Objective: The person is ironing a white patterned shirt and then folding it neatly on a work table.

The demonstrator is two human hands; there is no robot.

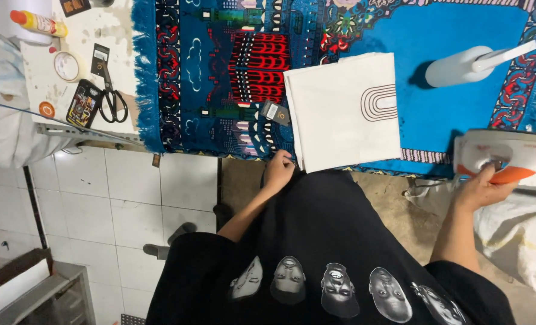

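On a table covered by a blue patterned rug (219,90) lies a folded white cloth (343,111), roughly square, with a dark arch-shaped line design near its right edge and a small dark tag (275,112) at its left edge. The cloth sits near the table's front edge, about midway along the rug.

The person's left hand (278,169) rests at the cloth's lower left corner, fingers curled loosely inward and touching the cloth's edge; whether it pinches the fabric cannot be told.

The right hand (483,185) is well apart to the right, fingers wrapped closed around the handle of a white and orange clothes iron (508,157), which sits at the right end of the table.

Behind the iron, on the rug's plain blue centre, a white spray bottle (463,65) lies on its side.

To the left of the rug, on a bare white surface (39,66), lie black scissors (111,99), a dark phone (83,103), a roll of tape (67,65) and a small bottle with an orange cap (38,23).

The person wears a black shirt (322,241) printed with a row of grey faces. Below is a white tiled floor (123,198).
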